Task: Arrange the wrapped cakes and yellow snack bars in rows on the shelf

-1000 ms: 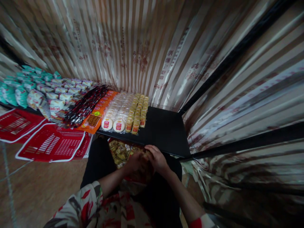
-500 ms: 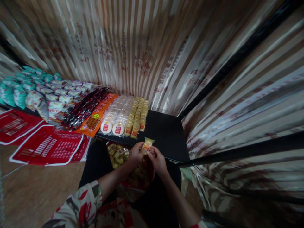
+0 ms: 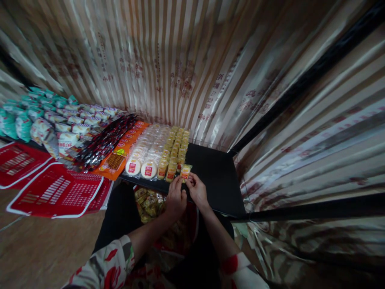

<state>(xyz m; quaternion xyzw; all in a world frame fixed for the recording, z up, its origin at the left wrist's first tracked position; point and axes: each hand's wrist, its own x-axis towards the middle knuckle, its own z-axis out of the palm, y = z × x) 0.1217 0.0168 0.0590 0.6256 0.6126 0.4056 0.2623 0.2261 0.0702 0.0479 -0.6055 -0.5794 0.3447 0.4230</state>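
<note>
Snack packet point(image 3: 185, 171): just below frame centre, at shelf point(image 3: 215, 172) front.
Left hand point(image 3: 176, 199), right hand point(image 3: 198, 192): pinching its lower corners.
Packet rows point(image 3: 175, 151): a nudge could skew them.
Shelf edge: loose pinch could drop it.

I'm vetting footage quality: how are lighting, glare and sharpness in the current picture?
Head view: dim overall, heavy shadow at lower right; head view: pale sheen streaks the striped curtain; head view: small print on the held yellow packet is too soft to read.
</note>
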